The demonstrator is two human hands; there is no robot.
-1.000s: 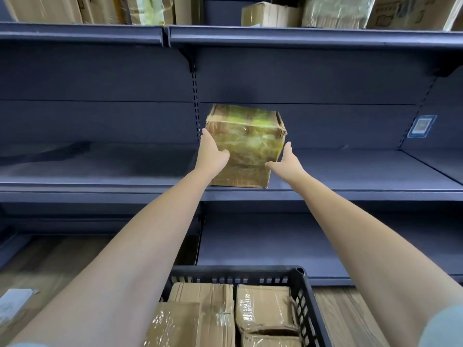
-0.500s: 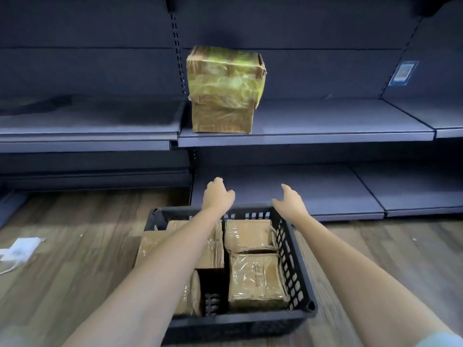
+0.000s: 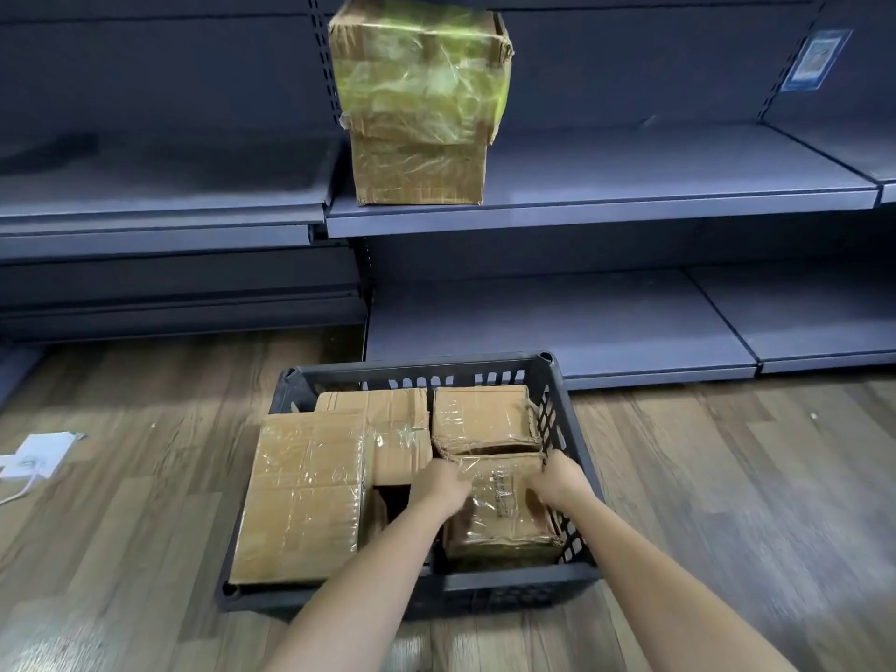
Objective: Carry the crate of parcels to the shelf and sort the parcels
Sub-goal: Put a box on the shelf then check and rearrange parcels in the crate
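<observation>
A dark plastic crate (image 3: 422,370) stands on the wooden floor before the shelf unit, with several brown taped parcels in it. My left hand (image 3: 439,485) and my right hand (image 3: 557,480) clasp the left and right sides of the near-right parcel (image 3: 504,518), which still rests in the crate. A large flat parcel (image 3: 300,492) fills the crate's left side, and a smaller one (image 3: 485,417) lies at the far right. A box wrapped in yellow-green tape (image 3: 419,109) stands alone on the middle shelf (image 3: 630,206).
A lower grey shelf (image 3: 557,327) runs just behind the crate, close to the floor. More shelf boards extend left and right. A white object with a cord (image 3: 36,455) lies on the floor at the left. A blue label (image 3: 817,60) hangs on the back panel.
My hands let go of the yellow-green box on the shelf, dropped to the crate and closed on the near-right parcel. My view tilted downward.
</observation>
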